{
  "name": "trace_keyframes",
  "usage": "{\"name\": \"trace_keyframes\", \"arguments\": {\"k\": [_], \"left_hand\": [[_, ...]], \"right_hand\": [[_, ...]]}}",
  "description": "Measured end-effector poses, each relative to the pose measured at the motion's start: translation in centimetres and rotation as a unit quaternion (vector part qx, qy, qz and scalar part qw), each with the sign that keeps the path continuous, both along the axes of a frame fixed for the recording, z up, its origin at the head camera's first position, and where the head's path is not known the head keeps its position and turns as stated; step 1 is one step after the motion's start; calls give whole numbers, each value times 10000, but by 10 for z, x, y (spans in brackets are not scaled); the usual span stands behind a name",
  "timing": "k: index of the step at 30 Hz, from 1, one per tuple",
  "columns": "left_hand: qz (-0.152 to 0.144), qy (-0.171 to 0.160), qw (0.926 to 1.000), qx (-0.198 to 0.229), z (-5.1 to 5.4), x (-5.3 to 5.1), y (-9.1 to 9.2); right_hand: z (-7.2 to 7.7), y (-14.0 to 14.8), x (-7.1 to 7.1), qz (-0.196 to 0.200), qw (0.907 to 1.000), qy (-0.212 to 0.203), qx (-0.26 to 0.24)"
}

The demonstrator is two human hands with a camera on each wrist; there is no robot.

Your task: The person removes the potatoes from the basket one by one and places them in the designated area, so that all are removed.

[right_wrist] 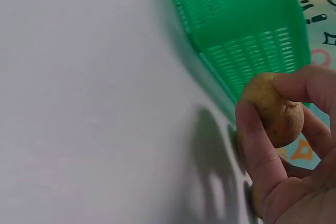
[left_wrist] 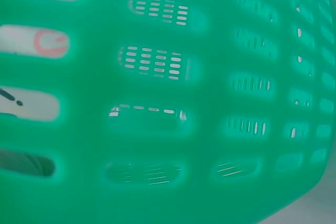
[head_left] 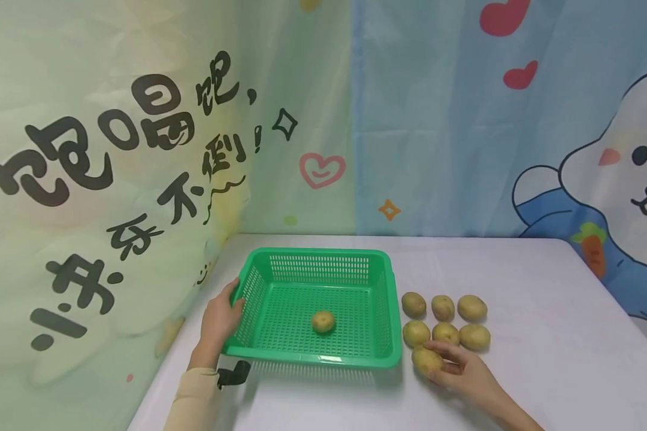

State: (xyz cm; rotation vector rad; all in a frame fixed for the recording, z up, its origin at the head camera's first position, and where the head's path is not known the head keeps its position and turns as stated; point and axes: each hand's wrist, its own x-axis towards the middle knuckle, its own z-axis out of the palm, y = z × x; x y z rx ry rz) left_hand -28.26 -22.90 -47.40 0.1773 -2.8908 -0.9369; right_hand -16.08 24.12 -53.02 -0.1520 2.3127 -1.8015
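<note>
A green plastic basket (head_left: 350, 360) with slotted walls sits on the white table, one potato (head_left: 323, 322) lying on its bottom. At its left end my left hand (head_left: 218, 320) grips the rim, thumb over the top edge. The basket's green wall (left_wrist: 210, 93) fills the left wrist view, where that hand is hidden. To the right of the basket, my right hand (head_left: 466, 374) pinches another potato (head_left: 424, 361) between thumb and fingers. The right wrist view shows this potato (right_wrist: 275, 111) held in the fingertips, off the table, with the basket behind.
Several more potatoes (head_left: 472, 308) lie in two rows on the table (head_left: 550, 359), right of the basket and just beyond my right hand. A small black object (head_left: 234, 374) shows at my left wrist. A printed cloth backdrop (head_left: 431, 120) hangs behind the table and along its left side.
</note>
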Motion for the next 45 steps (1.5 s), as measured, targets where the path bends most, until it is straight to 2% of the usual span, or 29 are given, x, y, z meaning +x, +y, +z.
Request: {"name": "trace_keyframes", "arguments": {"k": [3,6,13,18,24,26,30,38,42,45], "left_hand": [[2,15,10000,-9,0,0,0],[-3,42,10000,-37,0,0,0],[-4,16,10000,-50,-2,-1,-1],[-10,26,10000,-12,-1,-1,0],[-28,118,9999,-63,-2,0,-1],[-34,127,9999,-57,-2,0,-1],[-58,143,9999,-39,-2,0,-1],[-54,156,9998,-53,-2,1,-1],[-52,163,9998,-46,-1,1,0],[-53,148,9999,-39,0,2,0]], "right_hand": [[-7,-1,2,-7,9987,311,402],[-11,-2,3,-1,9974,459,550],[-11,-6,7,-2,9967,173,787],[-8,-7,10,-147,9905,351,1319],[-8,-3,9,-116,9853,499,1628],[-8,-2,9,-168,9842,429,1712],[-8,1,8,-222,9868,300,1574],[-6,8,9,-50,9975,15,699],[-3,14,11,5,9992,121,384],[-1,18,12,37,9989,248,398]]}}
